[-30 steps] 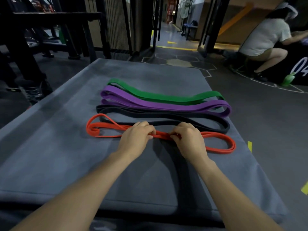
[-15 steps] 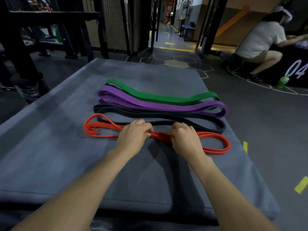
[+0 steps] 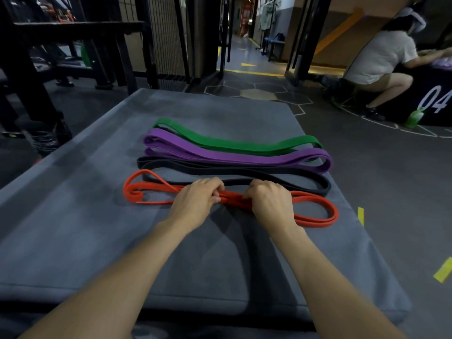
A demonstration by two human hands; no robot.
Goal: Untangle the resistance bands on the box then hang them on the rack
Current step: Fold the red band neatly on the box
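Gripping orange band (image 3: pixel 151 189) at mid-length: left hand (image 3: pixel 195 201) and right hand (image 3: pixel 270 204) pinching close together, equally near. Band lying on box (image 3: pixel 73 216), long axis running left-right. Beyond, lying parallel: black band (image 3: pixel 244 171), purple band (image 3: pixel 220 155), green band (image 3: pixel 232 144).

I see four bands: green band (image 3: pixel 234 144), purple band (image 3: pixel 220 156), black band (image 3: pixel 220 168), red band (image 3: pixel 315 216); grey box (image 3: pixel 85 228); yellow floor tape (image 3: pixel 442 272).

Crouching person (image 3: pixel 376 59) in white top (far right), green bottle (image 3: pixel 413 117) on floor, yellow tape strips (image 3: pixel 444 273)
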